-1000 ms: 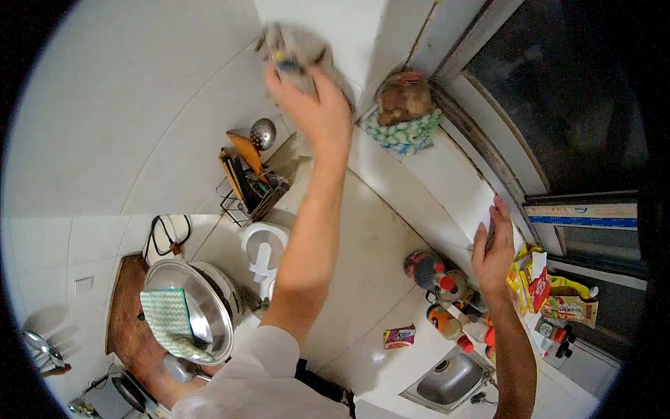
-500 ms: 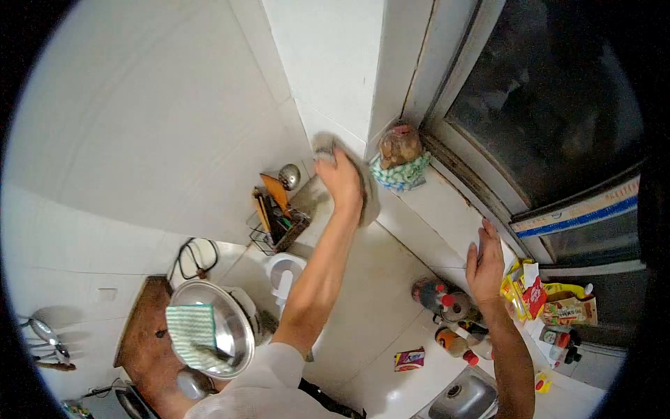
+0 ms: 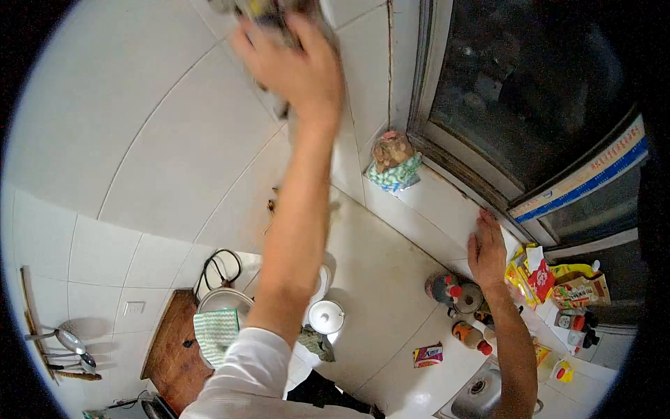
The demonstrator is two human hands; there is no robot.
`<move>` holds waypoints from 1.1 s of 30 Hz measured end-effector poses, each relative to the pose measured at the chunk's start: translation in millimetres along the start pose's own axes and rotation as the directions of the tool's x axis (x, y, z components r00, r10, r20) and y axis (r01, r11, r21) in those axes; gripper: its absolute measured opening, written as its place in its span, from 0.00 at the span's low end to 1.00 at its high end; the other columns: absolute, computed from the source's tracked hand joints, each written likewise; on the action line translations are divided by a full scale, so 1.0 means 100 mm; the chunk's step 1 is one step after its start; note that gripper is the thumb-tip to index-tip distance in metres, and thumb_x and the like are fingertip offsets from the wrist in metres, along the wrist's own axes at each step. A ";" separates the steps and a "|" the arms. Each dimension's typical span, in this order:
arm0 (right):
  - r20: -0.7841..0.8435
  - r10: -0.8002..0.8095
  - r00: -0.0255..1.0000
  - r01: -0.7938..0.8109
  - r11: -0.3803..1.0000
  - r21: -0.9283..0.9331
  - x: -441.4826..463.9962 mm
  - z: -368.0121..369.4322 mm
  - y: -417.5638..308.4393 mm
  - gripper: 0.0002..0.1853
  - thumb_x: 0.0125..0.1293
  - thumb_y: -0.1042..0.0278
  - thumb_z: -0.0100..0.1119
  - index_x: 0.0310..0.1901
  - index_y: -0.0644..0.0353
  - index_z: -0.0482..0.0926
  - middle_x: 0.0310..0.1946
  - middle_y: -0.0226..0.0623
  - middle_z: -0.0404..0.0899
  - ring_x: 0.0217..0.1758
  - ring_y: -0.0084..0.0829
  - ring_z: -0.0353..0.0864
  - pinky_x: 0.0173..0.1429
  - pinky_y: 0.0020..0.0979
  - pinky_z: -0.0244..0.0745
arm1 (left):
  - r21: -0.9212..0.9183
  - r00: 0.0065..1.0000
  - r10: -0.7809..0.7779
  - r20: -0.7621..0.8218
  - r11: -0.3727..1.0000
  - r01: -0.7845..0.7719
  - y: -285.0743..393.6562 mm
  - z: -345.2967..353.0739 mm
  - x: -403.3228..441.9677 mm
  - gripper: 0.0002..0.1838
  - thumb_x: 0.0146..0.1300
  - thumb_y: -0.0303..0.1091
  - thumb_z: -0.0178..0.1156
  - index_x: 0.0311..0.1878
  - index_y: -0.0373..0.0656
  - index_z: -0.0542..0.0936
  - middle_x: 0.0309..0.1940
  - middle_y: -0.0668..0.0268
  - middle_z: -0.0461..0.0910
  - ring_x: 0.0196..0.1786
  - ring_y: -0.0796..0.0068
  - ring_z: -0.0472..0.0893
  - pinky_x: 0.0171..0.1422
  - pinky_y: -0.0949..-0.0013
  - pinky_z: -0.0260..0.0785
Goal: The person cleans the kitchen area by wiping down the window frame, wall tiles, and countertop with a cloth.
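My left hand is raised high against the white tiled wall, near the corner. Its fingers are closed over a grey rag, blurred by motion and partly cut off at the top edge. My right hand lies flat on the white window ledge with nothing in it. A knotted plastic bag with brown contents and a green-white pattern sits on the ledge between the two hands. My left forearm mostly hides the utensils in the corner.
Bottles, a small purple packet and a metal sink are at the lower right. Food packets crowd the ledge beyond my right forearm. A white lidded pot and a striped cloth are lower left of centre.
My left hand has moved up the wall from the corner, carrying the rag. The view has shifted, and my forearm now covers the utensil rack. My right hand stays on the ledge.
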State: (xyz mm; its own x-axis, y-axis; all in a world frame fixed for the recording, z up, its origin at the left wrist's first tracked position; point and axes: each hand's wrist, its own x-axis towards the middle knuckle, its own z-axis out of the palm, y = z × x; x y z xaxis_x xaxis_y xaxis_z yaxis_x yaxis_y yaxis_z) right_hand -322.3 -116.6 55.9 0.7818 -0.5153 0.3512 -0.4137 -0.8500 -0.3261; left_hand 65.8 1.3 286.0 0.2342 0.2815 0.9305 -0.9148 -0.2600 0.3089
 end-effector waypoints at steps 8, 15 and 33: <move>0.028 0.024 0.999 -0.023 0.999 -0.037 0.03 0.04 0.03 0.22 0.70 0.72 0.58 0.64 0.71 0.74 0.73 0.55 0.71 0.75 0.59 0.70 0.81 0.52 0.63 | 0.038 0.690 -0.651 0.317 0.735 0.676 -0.44 -0.82 -2.59 0.28 0.63 0.22 0.54 0.67 0.23 0.65 0.64 0.42 0.65 0.65 0.48 0.70 0.76 0.50 0.58; -0.035 -0.007 0.999 0.007 1.000 -0.007 -0.02 0.07 0.06 0.21 0.71 0.72 0.57 0.62 0.71 0.75 0.71 0.56 0.72 0.74 0.60 0.71 0.81 0.53 0.64 | 0.024 0.900 -0.231 0.371 0.971 0.240 -0.11 -0.68 -1.61 0.25 0.62 0.25 0.62 0.63 0.29 0.74 0.64 0.41 0.66 0.66 0.43 0.71 0.73 0.54 0.63; -0.108 -0.015 0.994 0.013 1.000 -0.014 -0.12 0.12 0.18 0.18 0.74 0.69 0.57 0.60 0.68 0.75 0.69 0.51 0.74 0.72 0.55 0.73 0.79 0.49 0.68 | 0.281 0.433 0.667 0.606 0.329 -0.902 0.78 0.56 1.35 0.17 0.70 0.32 0.55 0.57 0.43 0.85 0.64 0.60 0.76 0.72 0.54 0.70 0.78 0.35 0.54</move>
State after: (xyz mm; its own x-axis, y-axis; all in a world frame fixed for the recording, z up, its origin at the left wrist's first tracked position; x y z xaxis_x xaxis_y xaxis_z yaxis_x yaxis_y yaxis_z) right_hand -333.5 -124.1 35.2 0.7326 -0.5115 0.4491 -0.4099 -0.8583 -0.3087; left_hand 44.7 -32.9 446.7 -0.3097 -0.6118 0.7279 -0.4197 -0.5990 -0.6820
